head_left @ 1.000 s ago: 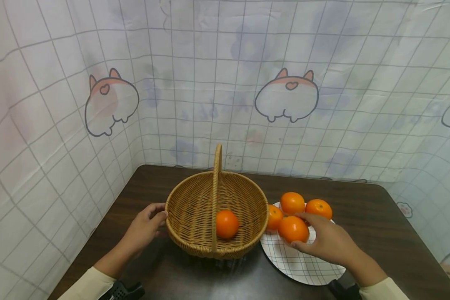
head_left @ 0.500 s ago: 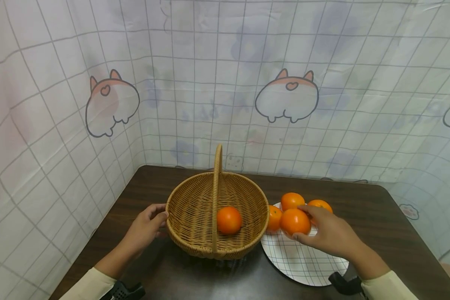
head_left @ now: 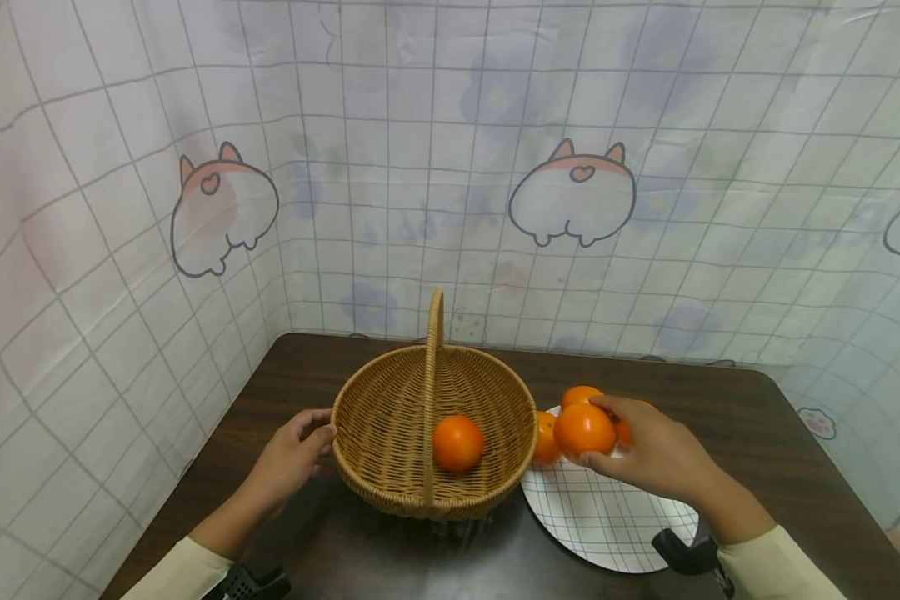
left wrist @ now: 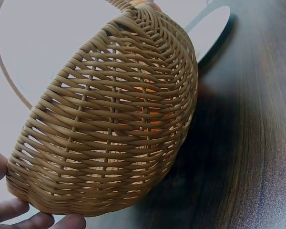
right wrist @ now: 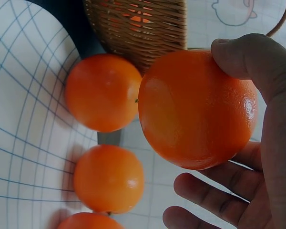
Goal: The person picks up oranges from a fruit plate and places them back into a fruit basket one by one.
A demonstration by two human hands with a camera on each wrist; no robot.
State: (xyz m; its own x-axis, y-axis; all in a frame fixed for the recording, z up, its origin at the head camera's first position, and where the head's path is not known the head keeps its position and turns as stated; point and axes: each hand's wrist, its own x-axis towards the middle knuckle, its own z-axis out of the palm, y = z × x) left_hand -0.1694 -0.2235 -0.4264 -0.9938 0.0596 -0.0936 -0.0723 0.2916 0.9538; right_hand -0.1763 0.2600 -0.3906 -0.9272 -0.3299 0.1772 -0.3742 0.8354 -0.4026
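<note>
We see the left hand (head_left: 292,454) at the left rim of a round brown wicker basket (head_left: 378,417), its thumb and fingers pinching the edge. The tall arched wicker handle (head_left: 437,325) stands upright, and one smooth round reddish-orange fruit (head_left: 457,443) lies inside, just right of it. To the right, we see the right hand (head_left: 656,454) gripping a shiny round orange fruit (head_left: 583,432), fingers spread only as wide as the fruit and thumb on its near side; it is held above a round white plate with dark grid lines (head_left: 615,525). Three more orange fruits (head_left: 545,439) sit toward the plate's far side, the right one largely hidden by the hand. Basket and plate rest on a dark brown wood-grain surface (head_left: 727,425).
</note>
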